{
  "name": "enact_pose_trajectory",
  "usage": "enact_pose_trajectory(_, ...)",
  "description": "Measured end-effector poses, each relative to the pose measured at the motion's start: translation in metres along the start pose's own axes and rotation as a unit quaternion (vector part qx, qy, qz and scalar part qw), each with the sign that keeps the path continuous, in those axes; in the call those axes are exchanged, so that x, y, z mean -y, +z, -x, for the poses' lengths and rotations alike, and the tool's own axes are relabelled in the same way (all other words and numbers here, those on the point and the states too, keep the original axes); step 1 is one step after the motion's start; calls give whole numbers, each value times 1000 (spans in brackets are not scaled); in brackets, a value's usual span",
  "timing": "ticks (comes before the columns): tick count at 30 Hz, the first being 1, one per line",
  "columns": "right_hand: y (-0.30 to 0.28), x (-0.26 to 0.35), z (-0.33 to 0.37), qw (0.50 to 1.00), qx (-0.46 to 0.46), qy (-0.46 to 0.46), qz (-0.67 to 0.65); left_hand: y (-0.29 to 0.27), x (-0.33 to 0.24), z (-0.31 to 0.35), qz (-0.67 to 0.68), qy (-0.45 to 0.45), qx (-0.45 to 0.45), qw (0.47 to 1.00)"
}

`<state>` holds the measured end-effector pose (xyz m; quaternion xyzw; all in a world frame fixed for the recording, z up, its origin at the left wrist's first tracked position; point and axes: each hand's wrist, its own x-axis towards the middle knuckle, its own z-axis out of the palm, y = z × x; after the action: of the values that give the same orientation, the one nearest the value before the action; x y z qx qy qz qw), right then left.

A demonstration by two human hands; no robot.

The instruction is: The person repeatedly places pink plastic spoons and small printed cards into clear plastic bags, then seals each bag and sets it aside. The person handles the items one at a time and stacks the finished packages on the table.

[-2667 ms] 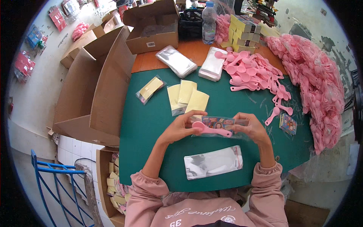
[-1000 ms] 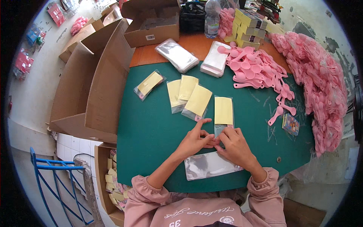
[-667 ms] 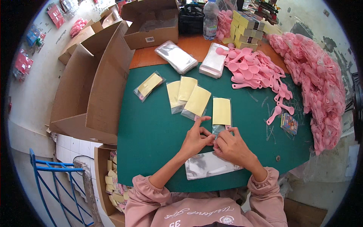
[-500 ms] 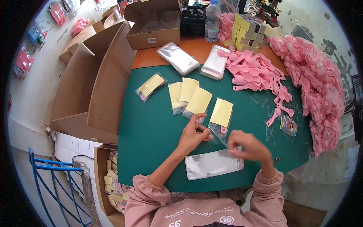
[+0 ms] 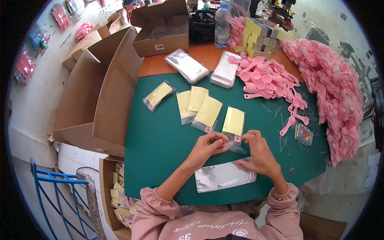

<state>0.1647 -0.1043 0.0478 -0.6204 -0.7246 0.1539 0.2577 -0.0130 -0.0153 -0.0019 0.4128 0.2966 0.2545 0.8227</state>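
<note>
My left hand (image 5: pixel 208 150) is closed, its thumb and forefinger pinching the near end of a clear plastic bag (image 5: pixel 237 149). That bag lies flat on the green table mat, with a yellow card (image 5: pixel 233 121) and the end of a pink spoon (image 5: pixel 237 139) showing in it. On the bag's right side my right hand (image 5: pixel 262 156) is open, thumb apart from the fingers, with nothing seen in it. Below both hands lies a stack of clear bags (image 5: pixel 222 177). Several filled bags with yellow cards (image 5: pixel 209 112) rest just beyond my left hand.
Loose pink spoons (image 5: pixel 262 78) are heaped at the far right, beside bagged spoons (image 5: pixel 332 88). Two more bag stacks (image 5: pixel 187 66) lie at the back. Small printed cards (image 5: pixel 304 134) sit at the right. A large open carton (image 5: pixel 116 88) borders the mat's left.
My right hand has opened and shifted slightly up from the bag stack. My left hand has moved a little down and right, its fingers closing on the bag's end.
</note>
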Motion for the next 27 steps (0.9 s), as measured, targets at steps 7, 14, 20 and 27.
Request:
enact_pose_trajectory(7,15,-23,-6,989,-86,25,-118,1,-3,-1,-250,111,-4,962)
enact_pose_trajectory(14,19,-28,2,967,-45,84,-237,3,0,-2,-451,177,-8,875)
enact_pose_trajectory(20,37,-38,4,870,-52,196,-450,7,3,-4,-420,189,-54,886)
enact_pose_trajectory(27,39,-30,-1,850,-116,243,-453,8,10,-7,-331,107,-94,933)
